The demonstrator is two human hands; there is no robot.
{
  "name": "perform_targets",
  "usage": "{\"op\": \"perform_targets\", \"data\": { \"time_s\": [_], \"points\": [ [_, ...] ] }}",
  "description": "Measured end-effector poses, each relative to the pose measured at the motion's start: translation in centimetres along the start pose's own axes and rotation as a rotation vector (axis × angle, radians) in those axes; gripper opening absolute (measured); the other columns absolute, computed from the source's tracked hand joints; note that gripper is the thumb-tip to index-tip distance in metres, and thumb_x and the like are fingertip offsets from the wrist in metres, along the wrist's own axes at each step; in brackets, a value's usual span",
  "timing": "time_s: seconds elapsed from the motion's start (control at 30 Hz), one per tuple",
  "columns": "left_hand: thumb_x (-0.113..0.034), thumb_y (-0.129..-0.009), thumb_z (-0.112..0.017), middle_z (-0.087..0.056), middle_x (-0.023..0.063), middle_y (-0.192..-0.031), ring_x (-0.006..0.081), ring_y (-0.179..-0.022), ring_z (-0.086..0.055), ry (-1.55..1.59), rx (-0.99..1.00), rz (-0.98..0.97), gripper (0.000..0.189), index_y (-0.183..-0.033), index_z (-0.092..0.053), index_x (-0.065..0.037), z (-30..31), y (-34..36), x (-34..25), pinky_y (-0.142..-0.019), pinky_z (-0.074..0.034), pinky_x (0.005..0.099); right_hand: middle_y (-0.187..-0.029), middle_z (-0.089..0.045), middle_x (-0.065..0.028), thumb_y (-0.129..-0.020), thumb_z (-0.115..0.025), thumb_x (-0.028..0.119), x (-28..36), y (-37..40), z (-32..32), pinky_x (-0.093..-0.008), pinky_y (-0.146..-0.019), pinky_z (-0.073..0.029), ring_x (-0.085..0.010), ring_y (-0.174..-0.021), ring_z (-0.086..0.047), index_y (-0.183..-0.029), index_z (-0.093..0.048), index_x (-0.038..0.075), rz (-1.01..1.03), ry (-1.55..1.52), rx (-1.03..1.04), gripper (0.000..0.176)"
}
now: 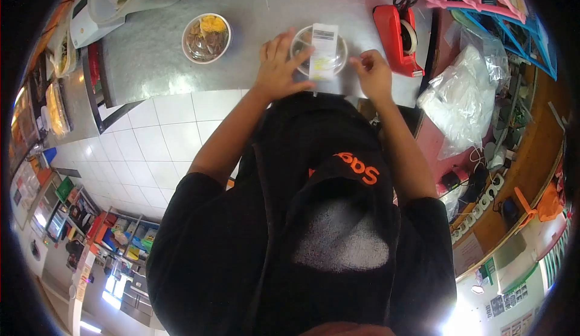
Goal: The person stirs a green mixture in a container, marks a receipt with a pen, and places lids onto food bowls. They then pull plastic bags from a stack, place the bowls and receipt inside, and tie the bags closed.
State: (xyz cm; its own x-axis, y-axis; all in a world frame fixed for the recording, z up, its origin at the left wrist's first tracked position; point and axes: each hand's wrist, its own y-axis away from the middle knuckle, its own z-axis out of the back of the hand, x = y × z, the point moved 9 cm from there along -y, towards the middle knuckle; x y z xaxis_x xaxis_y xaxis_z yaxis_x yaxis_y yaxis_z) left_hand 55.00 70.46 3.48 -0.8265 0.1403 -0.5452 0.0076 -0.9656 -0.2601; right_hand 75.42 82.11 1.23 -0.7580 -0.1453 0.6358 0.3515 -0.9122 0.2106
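Note:
A round bowl with a clear lid (342, 47) stands near the front edge of the metal table. Across its top lies a printed paper slip (324, 49), with yellow marks at its lower end. My left hand (278, 64) has its fingers spread at the bowl's left side, one fingertip reaching the slip's edge. Just right of the bowl is my right hand (374, 76), apart from it, thumb and forefinger drawn together. Whatever they may hold is too small to make out. A red tape dispenser (389, 34) with a tape roll stands beyond that hand.
Another lidded bowl (205, 40) with brown and yellow food sits to the left. Black-handled scissors (405, 1) are at the dispenser's far end. Clear plastic bags (462, 97) lie at the right, below pink and blue racks (513, 40). A white device (90, 19) stands far left.

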Motion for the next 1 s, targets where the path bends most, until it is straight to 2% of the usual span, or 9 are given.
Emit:
{"op": "perform_targets", "data": {
  "time_s": [0.17, 0.33, 0.47, 0.53, 0.63, 0.8, 0.87, 0.93, 1.0],
  "points": [
    [-0.062, -0.070, -0.071, -0.030, 0.0147, -0.152, 0.0356, -0.134, -0.032, -0.143, 0.179, 0.036, 0.078, -0.137, -0.051, -0.027, -1.3, 1.5, -0.6, -0.105, -0.022, 0.0537, -0.085, -0.066, -0.0124, -0.080, -0.077, 0.035, -2.4, 0.5, -5.1, -0.0326, -0.072, -0.050, -0.0192, -0.080, -0.064, -0.099, -0.061, 0.001, -0.326, -0.267, 0.139, 0.042],
    [-0.056, -0.071, -0.073, -0.035, 0.0146, -0.149, 0.0347, -0.133, -0.035, -0.146, 0.100, 0.063, 0.072, -0.132, -0.055, -0.022, 0.7, 2.4, 0.3, -0.104, -0.024, 0.0522, -0.082, -0.064, -0.0095, -0.082, -0.075, 0.020, -3.0, 1.4, -2.2, -0.0288, -0.071, -0.049, -0.0157, -0.077, -0.060, -0.095, -0.060, 0.000, -0.096, -0.409, -0.012, 0.028],
    [-0.053, -0.074, -0.072, -0.039, 0.0202, -0.144, 0.0369, -0.128, -0.039, -0.376, -0.377, 0.292, 0.070, -0.128, -0.054, -0.012, 9.8, 4.9, 7.4, -0.100, -0.029, 0.0539, -0.083, -0.062, -0.0053, -0.083, -0.071, 0.014, -2.4, 2.3, 3.6, -0.0261, -0.065, -0.047, -0.0116, -0.073, -0.058, -0.099, -0.059, 0.001, -0.030, -0.315, -0.212, 0.023],
    [-0.056, -0.074, -0.073, -0.038, 0.0207, -0.144, 0.0382, -0.132, -0.035, -0.522, -0.364, 0.623, 0.083, -0.136, -0.044, -0.008, 13.4, 5.9, 12.4, -0.103, -0.027, 0.0564, -0.083, -0.062, -0.0044, -0.087, -0.068, 0.015, -2.2, 1.6, 3.3, -0.0250, -0.064, -0.047, -0.0105, -0.072, -0.058, -0.102, -0.058, 0.001, -0.066, -0.323, -0.175, 0.022],
    [-0.057, -0.073, -0.074, -0.039, 0.0220, -0.142, 0.0407, -0.131, -0.036, -0.478, -0.340, 0.738, 0.089, -0.140, -0.041, -0.007, 15.3, 5.9, 17.8, -0.105, -0.030, 0.0537, -0.086, -0.063, -0.0054, -0.093, -0.061, 0.017, -2.2, 0.3, -2.9, -0.0259, -0.062, -0.048, -0.0116, -0.071, -0.058, -0.103, -0.059, 0.001, -0.237, -0.652, 0.258, 0.019],
    [-0.037, -0.087, -0.067, -0.061, 0.0218, -0.116, 0.0333, -0.107, -0.059, 0.356, -0.364, 0.818, 0.064, -0.135, -0.048, 0.000, 10.8, 6.0, 23.3, -0.093, -0.047, 0.0382, -0.075, -0.056, -0.0013, -0.092, -0.058, 0.018, -1.4, -0.2, -6.4, -0.0260, -0.062, -0.049, -0.0115, -0.070, -0.058, -0.094, -0.054, 0.005, -0.290, -0.404, 0.311, 0.013],
    [-0.029, -0.090, -0.064, -0.064, 0.0186, -0.109, 0.0281, -0.101, -0.062, 0.435, -0.403, 0.813, 0.051, -0.130, -0.053, 0.000, 9.1, 6.9, 23.9, -0.088, -0.049, 0.0355, -0.074, -0.061, -0.0143, -0.091, -0.057, 0.016, -1.8, -0.7, -6.1, -0.0302, -0.057, -0.049, -0.0177, -0.068, -0.061, -0.090, -0.055, 0.001, -0.223, -0.357, 0.232, 0.015],
    [-0.021, -0.093, -0.060, -0.067, 0.0154, -0.102, 0.0229, -0.094, -0.064, 0.520, -0.422, 0.804, 0.039, -0.125, -0.057, 0.001, 8.1, 6.9, 22.9, -0.084, -0.050, 0.0329, -0.073, -0.059, -0.0112, -0.091, -0.056, 0.015, -4.0, -0.9, -5.1, -0.0313, -0.056, -0.048, -0.0157, -0.065, -0.059, -0.085, -0.053, 0.001, -0.090, -0.276, 0.166, 0.016],
    [-0.010, -0.093, -0.057, -0.068, 0.0098, -0.097, 0.0163, -0.088, -0.064, 0.821, -0.301, 0.816, 0.026, -0.118, -0.063, -0.002, 4.8, 6.1, 19.2, -0.076, -0.051, 0.0284, -0.072, -0.055, -0.0060, -0.090, -0.056, 0.015, -4.5, 0.7, -2.9, -0.0314, -0.059, -0.047, -0.0140, -0.064, -0.056, -0.081, -0.051, 0.001, -0.231, -0.716, 0.158, 0.018]
  ]
}}
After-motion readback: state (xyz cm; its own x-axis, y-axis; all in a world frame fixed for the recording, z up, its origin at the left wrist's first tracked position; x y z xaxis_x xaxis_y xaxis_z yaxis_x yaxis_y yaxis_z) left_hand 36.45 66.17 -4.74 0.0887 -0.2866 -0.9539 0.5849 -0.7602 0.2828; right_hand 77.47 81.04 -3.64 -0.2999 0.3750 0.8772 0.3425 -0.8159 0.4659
